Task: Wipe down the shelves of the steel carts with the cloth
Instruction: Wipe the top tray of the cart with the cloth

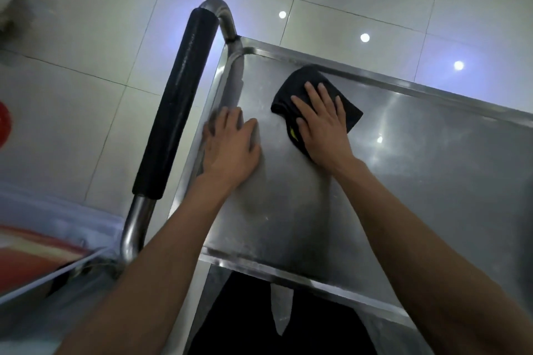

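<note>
On the top shelf (pixel 389 181) of the steel cart, nearest its handle (pixel 178 101), the left hand (pixel 230 144) lies flat, fingers relaxed, holding nothing; farther from the handle, toward the shelf's far rim, the right hand (pixel 323 124) presses straight fingers on the black cloth (pixel 305 83). The cloth looks soft, light and easily bunched, best handled under a flat palm; the smooth steel probably lets it slide. No legible writing or brand shows

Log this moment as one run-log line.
stage: wiping top shelf | right hand: flat on black cloth | left hand: flat on steel by handle
</note>
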